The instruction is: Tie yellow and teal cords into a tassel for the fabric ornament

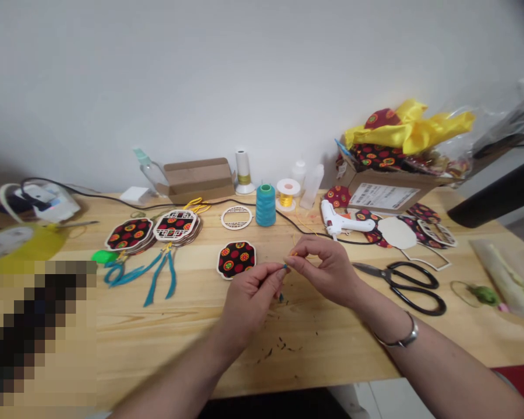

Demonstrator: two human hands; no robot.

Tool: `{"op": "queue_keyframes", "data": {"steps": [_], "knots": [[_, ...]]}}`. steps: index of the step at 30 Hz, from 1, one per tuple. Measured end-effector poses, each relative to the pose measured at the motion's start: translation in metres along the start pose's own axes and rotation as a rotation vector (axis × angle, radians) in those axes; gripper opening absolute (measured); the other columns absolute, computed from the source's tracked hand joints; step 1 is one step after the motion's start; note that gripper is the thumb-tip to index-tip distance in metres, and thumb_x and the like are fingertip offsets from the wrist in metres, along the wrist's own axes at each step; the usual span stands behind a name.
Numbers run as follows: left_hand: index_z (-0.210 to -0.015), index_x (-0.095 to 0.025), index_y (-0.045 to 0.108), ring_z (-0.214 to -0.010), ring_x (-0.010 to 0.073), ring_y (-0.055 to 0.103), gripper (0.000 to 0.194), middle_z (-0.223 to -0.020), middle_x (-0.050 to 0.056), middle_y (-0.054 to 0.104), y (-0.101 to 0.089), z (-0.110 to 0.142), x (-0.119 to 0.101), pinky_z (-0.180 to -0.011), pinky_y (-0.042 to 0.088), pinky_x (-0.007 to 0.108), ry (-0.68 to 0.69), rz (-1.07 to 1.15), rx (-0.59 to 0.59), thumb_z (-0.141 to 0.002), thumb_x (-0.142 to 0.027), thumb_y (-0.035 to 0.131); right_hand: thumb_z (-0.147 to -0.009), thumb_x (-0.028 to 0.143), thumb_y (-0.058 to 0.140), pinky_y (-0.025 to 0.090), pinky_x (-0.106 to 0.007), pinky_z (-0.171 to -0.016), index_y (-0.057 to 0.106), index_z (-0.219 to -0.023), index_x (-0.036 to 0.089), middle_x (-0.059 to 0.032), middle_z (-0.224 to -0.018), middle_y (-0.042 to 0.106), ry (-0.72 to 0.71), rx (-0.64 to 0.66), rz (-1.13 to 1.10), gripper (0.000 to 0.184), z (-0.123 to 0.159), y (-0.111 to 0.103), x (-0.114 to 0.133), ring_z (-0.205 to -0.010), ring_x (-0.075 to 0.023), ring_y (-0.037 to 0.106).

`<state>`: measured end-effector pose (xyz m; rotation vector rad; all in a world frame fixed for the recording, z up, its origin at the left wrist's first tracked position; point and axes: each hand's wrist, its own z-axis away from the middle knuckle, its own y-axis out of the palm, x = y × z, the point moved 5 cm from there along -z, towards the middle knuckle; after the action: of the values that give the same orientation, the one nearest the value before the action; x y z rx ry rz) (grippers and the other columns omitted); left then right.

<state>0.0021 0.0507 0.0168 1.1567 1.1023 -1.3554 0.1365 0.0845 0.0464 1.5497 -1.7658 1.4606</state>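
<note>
My left hand (257,288) is closed in a pinch on a small teal thread tassel (281,297), mostly hidden by the fingers. Right beside it, the fingertips of my right hand (323,265) pinch a thin yellow cord (293,254). The two hands nearly touch above the table. Just behind my left hand lies a dark floral fabric piece (236,259) with a pale rim. Farther back are a pale lattice ring (237,217), a cone of teal thread (266,206) and a spool of yellow cord (287,196).
Black-handled scissors (402,282) lie right of my right hand, with a white glue gun (347,222) behind them. Stacked floral pieces (177,226) with teal tassels sit at left. A cardboard box (384,189) of fabric stands back right. Dark scraps (283,344) dot the wooden table (192,331).
</note>
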Motion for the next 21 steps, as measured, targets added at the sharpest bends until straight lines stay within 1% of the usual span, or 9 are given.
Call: {"op": "queue_keyframes", "data": {"steps": [5,6,8,10,12,14,17,19,21], "knots": [[-0.064,-0.017,0.067,-0.054,0.0105,0.045,0.018,-0.051,-0.002,0.052,-0.001,-0.001,0.002,-0.056,0.036,0.021,-0.004,0.020,0.020,-0.076,-0.028,0.059,-0.081,0.026,0.056,0.043,-0.024,-0.060,0.062,-0.065,0.017,-0.0013,-0.064,0.058,0.006,0.051,-0.024,0.020,0.001,0.002,0.000,-0.062,-0.0113,0.053],[-0.062,-0.017,0.066,-0.055,0.0105,0.046,0.019,-0.052,-0.002,0.053,-0.002,-0.002,0.003,-0.057,0.036,0.021,-0.008,0.049,0.022,-0.076,-0.028,0.059,-0.083,0.026,0.054,0.044,-0.025,-0.064,0.063,-0.071,0.016,-0.0022,-0.069,0.060,0.009,0.084,-0.050,0.018,0.001,0.003,0.000,-0.066,-0.0119,0.055],[-0.060,-0.016,0.064,-0.058,0.0101,0.047,0.021,-0.055,-0.001,0.054,-0.004,-0.003,0.005,-0.059,0.037,0.020,-0.011,0.142,0.018,-0.077,-0.028,0.059,-0.086,0.027,0.050,0.046,-0.027,-0.075,0.063,-0.093,0.017,-0.0056,-0.087,0.064,0.013,0.186,-0.129,0.018,0.002,0.007,0.001,-0.081,-0.0142,0.059],[-0.065,-0.016,0.065,-0.060,0.0093,0.047,0.017,-0.058,-0.002,0.055,-0.005,-0.004,0.008,-0.060,0.037,0.019,-0.035,0.273,0.011,-0.077,-0.027,0.060,-0.085,0.028,0.051,0.044,-0.031,-0.087,0.054,-0.115,0.019,-0.0079,-0.109,0.060,-0.009,0.320,-0.208,0.031,0.004,0.014,0.005,-0.100,-0.0169,0.056],[-0.071,-0.017,0.066,-0.059,0.0084,0.047,0.012,-0.058,-0.003,0.055,-0.006,-0.005,0.009,-0.058,0.037,0.018,-0.061,0.406,-0.001,-0.077,-0.026,0.060,-0.081,0.028,0.058,0.041,-0.033,-0.093,0.048,-0.123,0.022,-0.0072,-0.116,0.056,-0.057,0.431,-0.265,0.044,0.007,0.021,0.009,-0.107,-0.0178,0.052],[-0.072,-0.017,0.067,-0.057,0.0075,0.047,0.010,-0.057,-0.003,0.056,-0.008,-0.007,0.009,-0.056,0.037,0.017,-0.074,0.494,-0.021,-0.076,-0.025,0.061,-0.075,0.026,0.065,0.043,-0.032,-0.092,0.042,-0.128,0.023,-0.0066,-0.116,0.056,-0.080,0.479,-0.302,0.058,0.008,0.026,0.011,-0.102,-0.0167,0.054],[-0.069,-0.016,0.066,-0.056,0.0060,0.047,0.010,-0.057,-0.003,0.056,-0.012,-0.010,0.009,-0.052,0.036,0.015,-0.096,0.567,-0.067,-0.073,-0.025,0.064,-0.073,0.022,0.067,0.049,-0.027,-0.080,0.029,-0.136,0.024,-0.0075,-0.120,0.052,-0.028,0.509,-0.331,0.074,0.010,0.030,0.007,-0.085,-0.0120,0.058],[-0.069,-0.015,0.065,-0.057,0.0054,0.048,0.010,-0.058,-0.003,0.056,-0.015,-0.012,0.011,-0.051,0.036,0.013,-0.113,0.611,-0.102,-0.071,-0.025,0.066,-0.074,0.019,0.064,0.050,-0.024,-0.069,0.028,-0.137,0.027,-0.0066,-0.118,0.054,0.027,0.534,-0.303,0.072,0.010,0.031,0.002,-0.072,-0.0088,0.058],[-0.073,-0.014,0.065,-0.058,0.0049,0.049,0.011,-0.060,-0.003,0.057,-0.018,-0.014,0.013,-0.051,0.037,0.012,-0.118,0.651,-0.133,-0.071,-0.025,0.067,-0.076,0.018,0.062,0.047,-0.022,-0.060,0.038,-0.133,0.026,-0.0032,-0.101,0.062,0.083,0.541,-0.242,0.062,0.011,0.029,-0.003,-0.063,-0.0077,0.055]]}}
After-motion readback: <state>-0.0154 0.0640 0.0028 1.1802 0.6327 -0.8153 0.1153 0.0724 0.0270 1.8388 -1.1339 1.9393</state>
